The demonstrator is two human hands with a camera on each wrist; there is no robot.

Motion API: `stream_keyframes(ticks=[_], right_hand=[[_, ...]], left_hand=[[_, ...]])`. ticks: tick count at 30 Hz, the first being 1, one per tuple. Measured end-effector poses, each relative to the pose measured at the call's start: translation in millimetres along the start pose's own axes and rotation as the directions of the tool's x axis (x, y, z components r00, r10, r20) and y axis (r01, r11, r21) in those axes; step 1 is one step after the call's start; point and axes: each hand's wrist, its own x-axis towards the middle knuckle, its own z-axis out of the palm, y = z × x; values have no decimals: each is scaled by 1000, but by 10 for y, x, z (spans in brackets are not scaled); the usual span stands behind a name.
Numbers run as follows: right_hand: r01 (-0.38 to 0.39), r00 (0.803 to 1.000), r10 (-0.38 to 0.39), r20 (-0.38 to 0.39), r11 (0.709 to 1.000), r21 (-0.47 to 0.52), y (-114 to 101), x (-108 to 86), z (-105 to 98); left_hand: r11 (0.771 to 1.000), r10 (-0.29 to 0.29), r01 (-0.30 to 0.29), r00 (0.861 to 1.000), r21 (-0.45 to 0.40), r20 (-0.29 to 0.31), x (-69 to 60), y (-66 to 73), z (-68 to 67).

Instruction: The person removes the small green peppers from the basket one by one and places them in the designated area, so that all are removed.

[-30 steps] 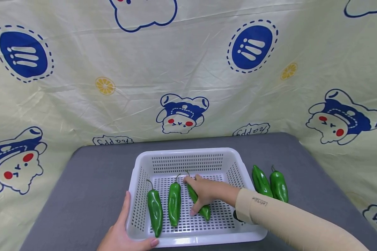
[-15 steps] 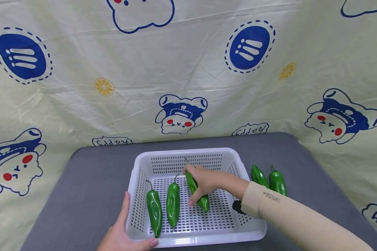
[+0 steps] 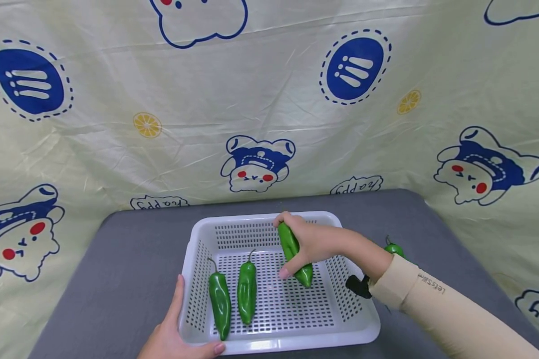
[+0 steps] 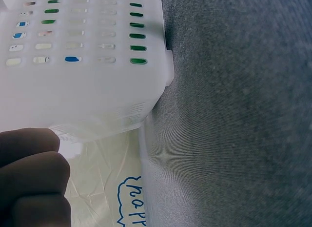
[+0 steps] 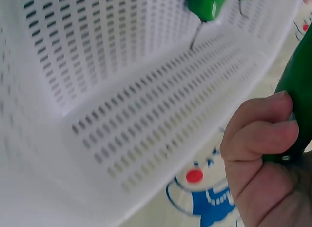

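My right hand (image 3: 314,243) grips a long green pepper (image 3: 288,241) and holds it up over the right part of the white perforated basket (image 3: 278,345). In the right wrist view its curled fingers (image 5: 261,139) lie round the pepper, whose far end runs out of frame. At the basket's front left corner my left hand (image 3: 168,336) holds the rim, thumb over the front edge and fingers along the left wall. Two more green peppers, the left one (image 3: 220,305) and the middle one (image 3: 247,294), lie side by side on the basket floor, stems pointing away.
Right of the basket, a green pepper (image 3: 393,249) on the grey tabletop (image 3: 130,259) is mostly covered by my right sleeve (image 3: 458,304). A printed cloth (image 3: 269,89) hangs behind the table. A black wrist device (image 3: 358,286) sits under my right wrist.
My right hand has lifted the pepper off the basket floor and carried it up and to the right. The right sleeve now covers more of the peppers outside. My left hand stays put.
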Motion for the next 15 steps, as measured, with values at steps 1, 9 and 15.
stream_keyframes(ticks=[1, 9, 15], right_hand=[[1, 1000, -1, -10, 1000, 6, 12, -38, -34], [-27, 997, 34, -68, 995, 92, 183, -369, -267], [-31, 996, 44, -72, 984, 178, 340, -598, -384]], left_hand=[[1000, 2, -1, 1000, 5, -2, -1, -1, 1], [1000, 11, -11, 1000, 6, 4, -6, 7, 6], [1000, 14, -14, 1000, -4, 8, -15, 25, 15]])
